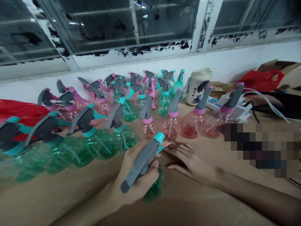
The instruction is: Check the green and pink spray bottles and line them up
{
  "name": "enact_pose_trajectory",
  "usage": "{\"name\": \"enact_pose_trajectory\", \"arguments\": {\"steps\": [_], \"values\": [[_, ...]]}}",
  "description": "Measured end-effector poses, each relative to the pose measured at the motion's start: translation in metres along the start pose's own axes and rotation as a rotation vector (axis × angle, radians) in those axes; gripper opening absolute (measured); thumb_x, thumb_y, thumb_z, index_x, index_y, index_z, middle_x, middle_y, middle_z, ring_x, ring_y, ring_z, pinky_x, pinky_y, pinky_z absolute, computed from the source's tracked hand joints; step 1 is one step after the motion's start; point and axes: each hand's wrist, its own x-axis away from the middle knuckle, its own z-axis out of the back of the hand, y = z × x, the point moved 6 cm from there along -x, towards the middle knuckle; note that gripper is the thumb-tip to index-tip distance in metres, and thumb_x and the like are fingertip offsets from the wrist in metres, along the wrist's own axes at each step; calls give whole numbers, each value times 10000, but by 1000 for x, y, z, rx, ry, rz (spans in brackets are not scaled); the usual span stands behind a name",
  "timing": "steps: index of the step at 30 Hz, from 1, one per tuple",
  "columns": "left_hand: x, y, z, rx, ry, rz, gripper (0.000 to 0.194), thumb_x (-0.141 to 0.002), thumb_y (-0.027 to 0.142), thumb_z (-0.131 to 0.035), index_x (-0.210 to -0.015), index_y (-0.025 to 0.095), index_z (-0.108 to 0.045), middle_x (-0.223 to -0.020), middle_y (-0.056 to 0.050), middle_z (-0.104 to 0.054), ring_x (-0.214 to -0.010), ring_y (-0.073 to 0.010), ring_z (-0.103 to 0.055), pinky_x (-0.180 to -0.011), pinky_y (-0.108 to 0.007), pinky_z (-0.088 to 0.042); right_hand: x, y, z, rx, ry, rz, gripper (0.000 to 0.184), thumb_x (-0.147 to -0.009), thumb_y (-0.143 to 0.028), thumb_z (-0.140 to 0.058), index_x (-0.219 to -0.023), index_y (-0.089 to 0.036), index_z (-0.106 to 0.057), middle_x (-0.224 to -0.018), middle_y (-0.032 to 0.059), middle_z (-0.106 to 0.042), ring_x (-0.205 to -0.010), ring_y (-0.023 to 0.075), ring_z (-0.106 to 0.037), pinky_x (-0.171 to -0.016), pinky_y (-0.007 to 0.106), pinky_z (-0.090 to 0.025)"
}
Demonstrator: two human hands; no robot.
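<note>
My left hand (138, 175) is wrapped round the neck of a green spray bottle (154, 186) with a grey and teal trigger head, its nozzle pointing away from me. Part of the bottle's body is hidden behind the hand. On the table, just right of that bottle, my right hand (190, 161) lies with fingers stretched out, holding nothing. Beyond the fingers stands a row of pink spray bottles (192, 124) with grey and pink heads. Green spray bottles (101, 142) with teal collars line up to the left of my left hand.
More spray bottles, pink and green, crowd the table (94, 194) toward the wall. A paper cup (198, 88) stands behind the row. At right are a power strip (240, 108) with cables and a red plastic bag (263, 81); another red bag (21, 110) lies at left.
</note>
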Motion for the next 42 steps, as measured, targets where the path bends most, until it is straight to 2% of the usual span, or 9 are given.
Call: {"name": "enact_pose_trajectory", "arguments": {"steps": [5,10,16,22,28,33,37,42], "values": [[0,-2,0,-44,11,-18,119,-714,170,-464,-784,242,-527,-730,-5,-582,-593,-157,-550,-582,-295,-497,1,0,-3,-14,-35,9,372,-880,-369,-502,-1217,-213,-524,-1190,72,-611,-1170,231,-501,-986,468,-407],[4,-5,-3,-66,-9,-41,187,-738,167,-467,-884,225,-568,-856,-35,-648,-752,-183,-618,-620,-296,-509,2,1,-4,-11,-72,-1,419,-892,-379,-479,-1266,-189,-478,-1231,84,-581,-1189,231,-479,-1006,457,-394],[2,1,0,-48,21,-81,203,-710,117,-474,-855,246,-533,-803,-7,-614,-670,-159,-590,-641,-295,-521,2,-2,-3,-22,-75,9,372,-896,-353,-479,-1232,-198,-513,-1205,77,-597,-1184,226,-485,-999,449,-406],[0,1,-1,-15,-12,-45,141,-707,122,-458,-782,240,-480,-726,2,-537,-618,-156,-534,-608,-298,-498,5,2,-5,-2,-55,-63,498,-888,-384,-480,-1325,-159,-399,-1277,116,-545,-1190,240,-479,-982,466,-427],[1,1,-3,-29,-11,-39,153,-718,115,-465,-811,235,-490,-743,7,-540,-643,-156,-552,-635,-290,-507,4,-2,-5,20,-69,12,347,-892,-333,-485,-1211,-205,-532,-1205,77,-600,-1174,223,-497,-984,448,-426],[1,3,-1,-24,11,-62,164,-699,106,-458,-794,238,-483,-755,5,-546,-649,-155,-557,-640,-287,-506,5,0,-4,41,-42,-17,443,-883,-359,-495,-1283,-172,-464,-1245,103,-572,-1189,233,-485,-982,455,-428],[0,4,-1,-24,12,-83,152,-712,118,-448,-798,242,-466,-742,-1,-529,-635,-161,-537,-614,-302,-500,3,-4,-4,16,-98,-1,353,-897,-327,-478,-1226,-209,-523,-1211,70,-590,-1175,214,-487,-980,435,-426],[-1,3,-2,-18,1,-64,145,-677,112,-448,-736,244,-441,-674,13,-489,-576,-157,-488,-554,-298,-476,2,-5,-1,4,-97,7,350,-904,-320,-466,-1230,-207,-520,-1205,73,-587,-1170,217,-481,-968,440,-429]]}}
